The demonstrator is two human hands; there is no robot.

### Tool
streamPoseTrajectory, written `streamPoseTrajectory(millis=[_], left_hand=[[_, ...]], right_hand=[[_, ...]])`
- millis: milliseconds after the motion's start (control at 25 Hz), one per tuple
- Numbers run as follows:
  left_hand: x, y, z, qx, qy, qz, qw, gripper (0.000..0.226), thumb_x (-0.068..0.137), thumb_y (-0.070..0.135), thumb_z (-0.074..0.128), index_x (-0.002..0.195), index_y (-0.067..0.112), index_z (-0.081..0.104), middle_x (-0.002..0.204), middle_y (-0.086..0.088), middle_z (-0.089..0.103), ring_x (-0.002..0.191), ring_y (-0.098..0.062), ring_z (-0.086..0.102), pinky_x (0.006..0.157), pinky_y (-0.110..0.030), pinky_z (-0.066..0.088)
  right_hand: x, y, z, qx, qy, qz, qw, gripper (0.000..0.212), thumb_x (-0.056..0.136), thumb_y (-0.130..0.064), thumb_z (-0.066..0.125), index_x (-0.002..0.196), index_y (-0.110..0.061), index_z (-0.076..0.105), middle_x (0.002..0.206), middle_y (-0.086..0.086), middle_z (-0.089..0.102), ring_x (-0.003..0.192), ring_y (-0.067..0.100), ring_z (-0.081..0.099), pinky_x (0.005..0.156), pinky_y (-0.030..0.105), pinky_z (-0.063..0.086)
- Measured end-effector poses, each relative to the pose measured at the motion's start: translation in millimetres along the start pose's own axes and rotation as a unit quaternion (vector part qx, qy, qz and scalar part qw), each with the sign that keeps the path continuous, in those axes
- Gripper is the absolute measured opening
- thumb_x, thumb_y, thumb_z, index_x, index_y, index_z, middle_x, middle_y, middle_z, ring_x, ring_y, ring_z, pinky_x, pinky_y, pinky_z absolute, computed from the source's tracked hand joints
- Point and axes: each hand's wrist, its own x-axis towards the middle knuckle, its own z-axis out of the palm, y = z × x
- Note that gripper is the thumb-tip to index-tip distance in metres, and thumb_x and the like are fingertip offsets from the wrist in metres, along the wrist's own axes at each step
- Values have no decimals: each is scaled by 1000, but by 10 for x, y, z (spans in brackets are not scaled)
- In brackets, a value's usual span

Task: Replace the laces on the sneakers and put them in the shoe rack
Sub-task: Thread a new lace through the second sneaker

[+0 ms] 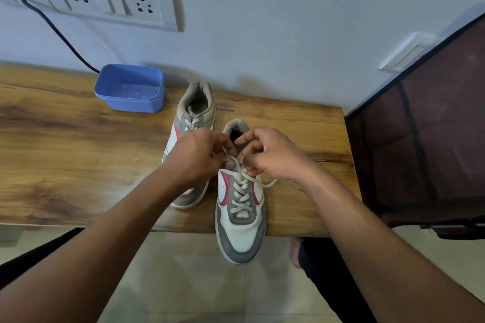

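Note:
Two grey, white and red sneakers stand on a wooden table (78,139). The near sneaker (241,228) points toward me, its toe hanging over the table's front edge. Its off-white lace (241,196) is crossed through the eyelets, with a loose end trailing off to the right. My left hand (196,155) and my right hand (267,155) meet over the top eyelets, each pinching a strand of that lace. The far sneaker (195,110) sits behind and left, laced, partly hidden by my left hand.
A blue plastic tub (131,88) sits at the back of the table near the wall. A dark fabric-covered shoe rack (425,139) stands at the right. Wall sockets (110,0) and a black cable (60,34) are on the wall. Tiled floor lies below.

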Motion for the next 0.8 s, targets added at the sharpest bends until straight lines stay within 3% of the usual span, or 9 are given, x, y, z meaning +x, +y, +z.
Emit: streamPoseTrajectory(millis=[200, 360, 600, 680, 800], left_hand=[[19, -68, -88, -5, -59, 25, 998, 17, 79, 16, 86, 91, 23, 74, 71, 2, 69, 64, -14, 60, 66, -31, 50], [-9, -119, -138, -10, -87, 37, 995, 20, 81, 15, 85, 92, 26, 73, 72, 7, 68, 67, -5, 60, 63, -18, 46], [-65, -147, -196, -5, -134, 53, 990, 27, 81, 22, 85, 100, 32, 68, 86, 5, 67, 81, -7, 62, 70, -19, 47], [-71, -163, -217, -9, -144, 54, 988, 28, 81, 24, 85, 100, 32, 67, 86, 5, 66, 79, -5, 60, 68, -16, 44], [-67, -162, -218, -15, -156, 54, 986, 28, 81, 26, 84, 102, 33, 66, 89, 3, 67, 83, -8, 62, 74, -23, 49]], right_hand=[[-1, -38, -35, 19, -51, 15, 998, 39, 87, 13, 71, 119, -9, 65, 84, 4, 77, 68, 11, 72, 65, 28, 61], [-15, -73, -11, 3, -78, 18, 997, 41, 86, 15, 70, 118, -10, 64, 78, -1, 76, 67, 8, 71, 61, 28, 60], [-24, -71, 112, -22, -36, 18, 999, 41, 88, 9, 67, 108, -24, 57, 80, -3, 74, 73, 10, 68, 65, 31, 57], [-37, -58, 164, -8, -11, 20, 1000, 39, 90, 7, 67, 106, -26, 54, 86, 1, 71, 75, 12, 65, 64, 31, 57], [-62, -29, 176, 56, 38, 24, 997, 36, 93, 6, 63, 107, -25, 53, 99, 11, 64, 74, 16, 62, 59, 31, 59]])
